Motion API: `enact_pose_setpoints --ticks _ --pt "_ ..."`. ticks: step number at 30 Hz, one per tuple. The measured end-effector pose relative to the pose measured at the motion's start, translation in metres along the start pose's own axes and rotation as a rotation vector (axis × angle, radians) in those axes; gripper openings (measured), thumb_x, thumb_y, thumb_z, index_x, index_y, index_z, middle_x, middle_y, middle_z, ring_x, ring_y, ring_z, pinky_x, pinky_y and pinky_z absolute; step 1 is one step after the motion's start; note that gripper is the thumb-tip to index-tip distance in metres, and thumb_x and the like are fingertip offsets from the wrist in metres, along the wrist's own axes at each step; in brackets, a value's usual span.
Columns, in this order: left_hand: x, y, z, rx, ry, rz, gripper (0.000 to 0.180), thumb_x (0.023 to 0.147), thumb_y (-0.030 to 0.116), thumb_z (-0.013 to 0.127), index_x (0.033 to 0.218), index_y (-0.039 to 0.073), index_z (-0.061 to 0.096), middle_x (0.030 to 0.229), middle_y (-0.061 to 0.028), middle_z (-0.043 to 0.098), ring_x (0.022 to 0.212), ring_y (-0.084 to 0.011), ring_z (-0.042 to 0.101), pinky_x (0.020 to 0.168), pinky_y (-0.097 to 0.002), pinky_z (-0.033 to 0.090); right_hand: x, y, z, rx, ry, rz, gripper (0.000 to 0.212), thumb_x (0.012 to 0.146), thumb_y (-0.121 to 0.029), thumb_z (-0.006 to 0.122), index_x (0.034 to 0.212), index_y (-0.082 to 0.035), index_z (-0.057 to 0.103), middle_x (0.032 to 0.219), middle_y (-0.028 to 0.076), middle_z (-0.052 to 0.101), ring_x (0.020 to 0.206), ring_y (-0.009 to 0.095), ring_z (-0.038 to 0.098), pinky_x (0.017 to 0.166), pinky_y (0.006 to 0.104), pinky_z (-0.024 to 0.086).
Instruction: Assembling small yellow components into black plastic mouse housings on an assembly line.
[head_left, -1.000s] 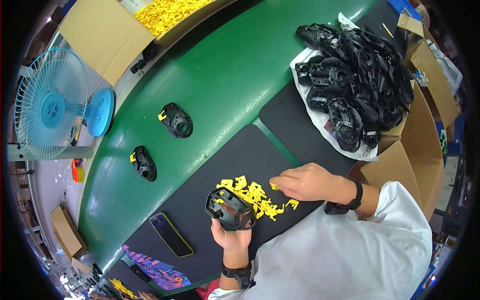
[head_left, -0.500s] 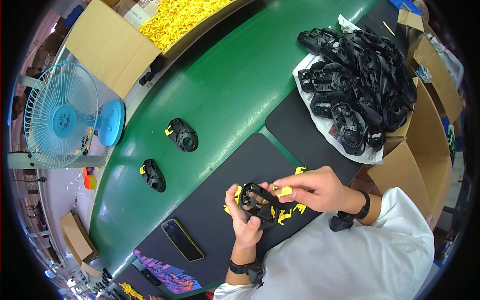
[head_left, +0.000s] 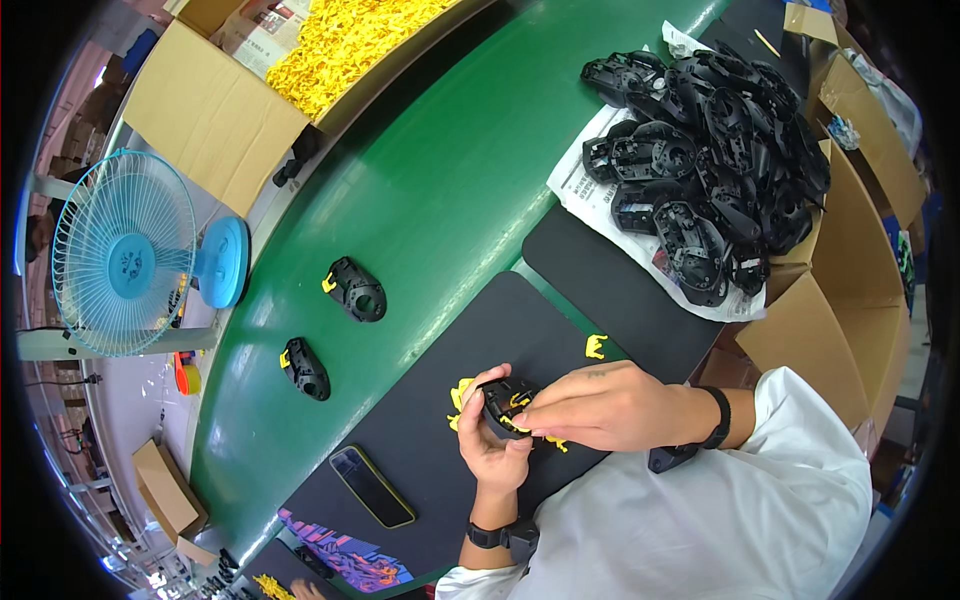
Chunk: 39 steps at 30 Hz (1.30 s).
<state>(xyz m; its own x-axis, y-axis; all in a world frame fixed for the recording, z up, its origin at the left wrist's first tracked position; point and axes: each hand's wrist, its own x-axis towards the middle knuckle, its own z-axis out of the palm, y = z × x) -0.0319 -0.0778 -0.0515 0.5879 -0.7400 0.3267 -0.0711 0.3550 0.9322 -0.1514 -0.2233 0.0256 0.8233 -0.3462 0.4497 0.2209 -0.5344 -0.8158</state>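
My left hand [head_left: 490, 455] is closed round a black plastic mouse shell [head_left: 497, 400], its hollow inside facing up. My right hand [head_left: 600, 408] reaches over the shell's right side, fingertips pinched on a small yellow plastic clip [head_left: 512, 424] at the shell's near edge. The fingers partly cover that clip. Loose yellow clips [head_left: 461, 392] lie on the black mat [head_left: 430, 425] beside and under my hands. One more yellow clip [head_left: 596, 346] sits farther off, past my right hand.
Two black shells with yellow clips [head_left: 357, 290] rest on the green table [head_left: 420, 210]. A heap of black shells [head_left: 710, 160] lies on white wrapping at right, beside open cardboard boxes [head_left: 850, 300]. A phone [head_left: 372, 487], a blue fan [head_left: 130, 262] and a box of yellow clips [head_left: 215, 120] stand left.
My right hand has brought the yellow clip leftward and down to the shell. The shell has turned in my left hand. At the bottom left, another person's hand shows more.
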Motion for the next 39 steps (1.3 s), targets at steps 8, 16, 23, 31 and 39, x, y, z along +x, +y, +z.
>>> enact_pose_setpoints --ticks 8,16,23,31,39 --pt "0.008 0.017 0.008 0.178 0.050 -0.010 0.085 0.083 0.037 0.078 0.147 0.004 0.034 0.131 -0.0230 0.053 0.120 -0.0350 0.055 0.099 -0.0460 0.049 0.001 0.002 -0.002 0.115 -0.040 0.021 0.030 0.077 0.001 0.075 0.106 -0.005 0.073 0.101 0.007 0.070 0.082 0.022 0.070 0.072 0.0295 0.056" --pt "0.011 0.021 -0.005 0.245 -0.043 0.040 0.085 0.075 0.021 0.086 0.144 0.002 0.040 0.132 -0.0225 0.054 0.120 -0.0364 0.056 0.099 -0.0470 0.050 0.004 0.008 -0.010 0.183 -0.171 0.005 0.033 0.081 0.001 0.069 0.114 -0.006 0.068 0.104 0.007 0.063 0.090 0.023 0.064 0.076 0.0325 0.054" --pt "0.012 0.017 -0.009 0.398 0.001 0.260 0.088 0.071 0.027 0.088 0.144 0.013 0.041 0.132 -0.0238 0.054 0.118 -0.0376 0.059 0.103 -0.0490 0.048 -0.003 -0.014 -0.016 -0.002 -0.288 -0.004 0.037 0.084 -0.003 0.066 0.120 -0.009 0.066 0.107 0.006 0.058 0.094 0.024 0.061 0.074 0.0308 0.055" --pt "0.025 0.027 0.003 0.414 -0.048 0.287 0.093 0.064 0.037 0.090 0.142 0.014 0.043 0.127 -0.0242 0.058 0.113 -0.0368 0.062 0.103 -0.0494 0.048 -0.004 0.002 -0.019 0.067 -0.032 -0.122 0.030 0.077 0.000 0.067 0.105 -0.011 0.072 0.103 0.002 0.064 0.085 0.021 0.066 0.072 0.0300 0.056" --pt "0.027 0.027 0.006 0.420 -0.068 0.230 0.076 0.085 0.031 0.077 0.147 0.016 0.035 0.134 -0.0239 0.050 0.122 -0.0384 0.054 0.102 -0.0509 0.048 -0.005 -0.009 -0.025 -0.041 -0.128 -0.084 0.047 0.079 0.001 0.063 0.124 -0.013 0.063 0.114 0.007 0.058 0.096 0.025 0.063 0.074 0.0307 0.057"
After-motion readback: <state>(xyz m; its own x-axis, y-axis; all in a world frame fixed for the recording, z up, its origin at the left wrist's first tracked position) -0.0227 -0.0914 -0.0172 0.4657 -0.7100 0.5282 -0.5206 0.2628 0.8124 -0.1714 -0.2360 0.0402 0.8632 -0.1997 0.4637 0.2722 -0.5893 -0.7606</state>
